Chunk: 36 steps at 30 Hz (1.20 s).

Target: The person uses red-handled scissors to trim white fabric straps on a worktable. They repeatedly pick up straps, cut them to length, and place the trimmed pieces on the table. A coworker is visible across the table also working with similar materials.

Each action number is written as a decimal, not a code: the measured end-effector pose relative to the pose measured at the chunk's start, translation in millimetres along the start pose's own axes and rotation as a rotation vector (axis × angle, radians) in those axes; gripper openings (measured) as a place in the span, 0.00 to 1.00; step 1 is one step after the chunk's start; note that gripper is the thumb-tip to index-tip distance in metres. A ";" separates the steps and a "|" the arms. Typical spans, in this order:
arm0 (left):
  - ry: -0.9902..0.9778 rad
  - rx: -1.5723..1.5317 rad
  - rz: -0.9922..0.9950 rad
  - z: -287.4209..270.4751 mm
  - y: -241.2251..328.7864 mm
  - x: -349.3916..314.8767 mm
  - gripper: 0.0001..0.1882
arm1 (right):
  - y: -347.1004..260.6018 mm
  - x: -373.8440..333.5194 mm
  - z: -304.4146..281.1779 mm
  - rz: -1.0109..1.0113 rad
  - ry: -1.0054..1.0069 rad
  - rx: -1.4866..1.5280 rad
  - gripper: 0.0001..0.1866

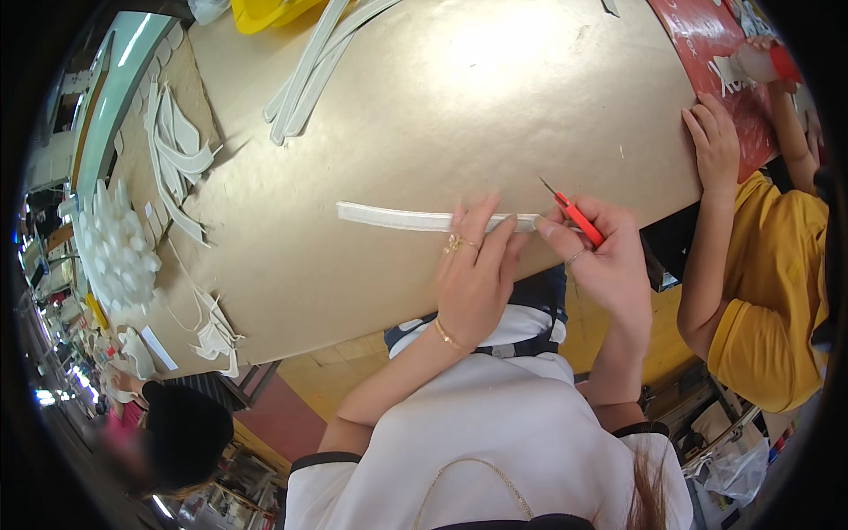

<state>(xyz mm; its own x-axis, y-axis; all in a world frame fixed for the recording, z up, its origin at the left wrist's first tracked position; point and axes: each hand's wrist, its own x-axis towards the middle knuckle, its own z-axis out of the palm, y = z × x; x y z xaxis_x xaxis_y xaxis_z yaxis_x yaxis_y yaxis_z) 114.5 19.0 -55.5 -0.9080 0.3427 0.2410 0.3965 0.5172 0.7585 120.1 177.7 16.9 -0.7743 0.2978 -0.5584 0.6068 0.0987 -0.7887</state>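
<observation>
A narrow, slightly curved white strip (389, 217) with a stitched-looking edge lies on the table near its front edge. Stretched over the strip's right part, the fingers of my left hand (475, 278) lie flat and press it to the table. My right hand (611, 256) is closed around a slim red-handled tool (579, 219) with a thin dark point, perhaps an awl. That point is aimed up and left, off the strip. The right thumb touches the strip's right end, which is partly hidden by the fingers.
The tan table (291, 265) carries a bundle of long pale strips (309, 79), cut white pieces (172, 141), a pile of translucent white parts (113, 243) and a yellow container (265, 11). A co-worker in yellow (768, 300) stands at right by a red sheet (698, 44); another person (190, 433) is at lower left.
</observation>
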 end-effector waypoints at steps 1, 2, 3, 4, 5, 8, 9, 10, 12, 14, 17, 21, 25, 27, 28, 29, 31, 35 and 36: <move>0.023 0.007 0.012 3.2 -0.5 0.9 0.11 | -1.3 -0.7 0.6 0.003 -0.014 0.024 0.08; 0.047 0.014 0.025 5.5 -1.4 2.1 0.11 | -2.3 -0.3 0.7 -0.016 -0.030 0.063 0.07; 0.072 0.022 0.043 6.5 -2.1 3.0 0.10 | -2.9 0.2 0.8 -0.020 -0.021 0.097 0.07; 0.070 0.018 0.023 6.6 -1.3 2.7 0.10 | -2.9 -0.4 0.7 -0.040 -0.015 0.145 0.07; 0.076 0.015 0.009 6.1 -0.6 2.7 0.10 | -2.6 -0.5 0.2 -0.061 -0.010 0.192 0.08; 0.119 0.018 0.004 7.2 0.5 5.7 0.09 | 0.3 4.3 -2.2 -0.071 -0.001 0.143 0.08; 0.131 0.019 0.003 7.6 1.4 6.3 0.08 | 1.9 5.8 -2.2 -0.073 0.019 0.139 0.08; 0.139 0.042 0.004 8.1 1.4 7.5 0.08 | 3.3 8.2 -2.1 -0.076 0.042 0.144 0.08; 0.152 0.086 0.010 9.9 1.0 10.6 0.07 | 4.8 11.0 -2.7 -0.079 0.066 0.144 0.07; 0.167 0.111 0.026 11.2 1.3 12.7 0.06 | 5.0 11.5 -2.2 -0.076 0.071 0.134 0.07; 0.181 0.112 0.005 13.0 2.7 14.8 0.05 | 4.5 12.6 2.4 -0.126 0.082 0.210 0.07; 0.188 0.128 -0.010 14.2 4.7 15.1 0.04 | 3.1 12.1 3.1 -0.118 0.068 0.221 0.07; 0.182 0.153 0.000 15.0 4.6 15.1 0.03 | 3.6 11.7 2.0 -0.109 0.065 0.222 0.07; 0.179 0.159 0.011 14.5 4.2 15.1 0.02 | 4.3 11.8 1.8 -0.111 0.068 0.224 0.07; 0.176 0.161 0.010 14.3 4.2 15.0 0.02 | 4.7 11.9 1.9 -0.112 0.070 0.226 0.07; 0.172 0.163 0.010 14.1 4.3 14.8 0.02 | 5.2 12.0 2.0 -0.113 0.074 0.231 0.07; 0.169 0.165 0.012 13.8 4.4 14.3 0.02 | 6.1 11.4 1.8 -0.110 0.076 0.223 0.07; 0.163 0.156 0.012 14.5 4.0 12.7 0.02 | 9.0 11.4 2.1 -0.129 0.065 0.223 0.07; 0.158 0.152 0.006 14.7 3.8 12.1 0.03 | 9.8 11.0 1.2 -0.121 0.076 0.198 0.07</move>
<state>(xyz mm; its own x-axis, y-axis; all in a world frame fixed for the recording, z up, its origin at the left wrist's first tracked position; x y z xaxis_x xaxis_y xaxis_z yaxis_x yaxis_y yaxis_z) 107.0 36.7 -58.6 -0.9106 0.2250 0.3466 0.4072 0.6319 0.6595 117.3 180.8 2.7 -0.8191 0.3663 -0.4414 0.4572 -0.0477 -0.8881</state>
